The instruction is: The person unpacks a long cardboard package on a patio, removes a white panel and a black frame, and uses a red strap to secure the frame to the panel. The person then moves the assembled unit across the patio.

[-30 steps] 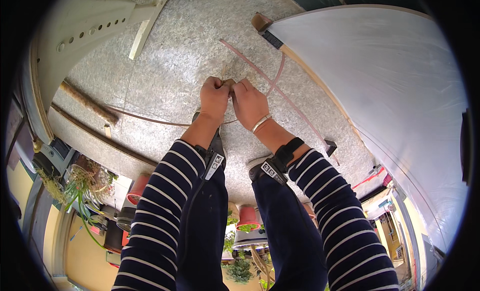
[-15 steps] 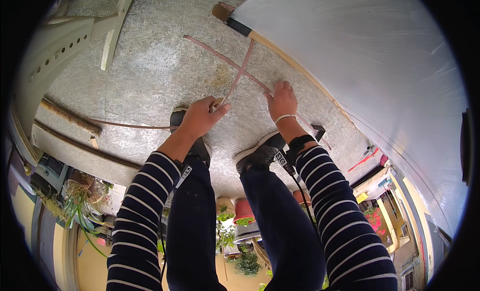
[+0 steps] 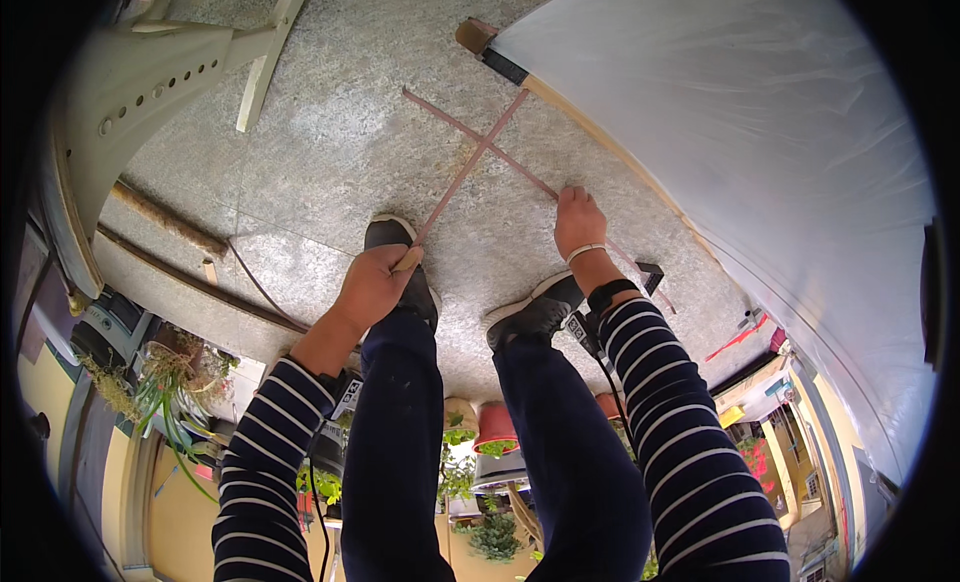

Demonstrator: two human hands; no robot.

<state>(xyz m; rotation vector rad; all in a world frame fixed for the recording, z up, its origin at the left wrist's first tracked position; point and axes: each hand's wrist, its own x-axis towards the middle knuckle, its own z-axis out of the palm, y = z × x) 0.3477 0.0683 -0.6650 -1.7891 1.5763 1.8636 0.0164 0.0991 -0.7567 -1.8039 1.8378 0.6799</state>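
Note:
Two thin, flat reddish-brown strips cross each other over the grey floor. My left hand (image 3: 372, 284), above the left shoe, pinches one strip (image 3: 450, 194), which runs up and right from the thumb toward the panel's edge. A dark, curved length (image 3: 248, 272) trails left of that hand; whether it is the same strip I cannot tell. My right hand (image 3: 580, 222) has its fingers curled down on the other strip (image 3: 430, 106), which slants from upper left and comes out again beyond the wrist. The fingertips of that hand are partly hidden.
A large panel under cloudy plastic film (image 3: 720, 92) takes up the right side. A pale perforated frame (image 3: 150, 92) stands at the left, near a rough brown stick (image 3: 165, 217). My shoes (image 3: 535, 310) are just below the hands. Potted plants (image 3: 495, 432) are behind my legs.
My left hand has moved left and down, and its strip now runs straighter. The dark length at the left has swung into a downward curve. My right hand has shifted slightly down; the view has shifted too.

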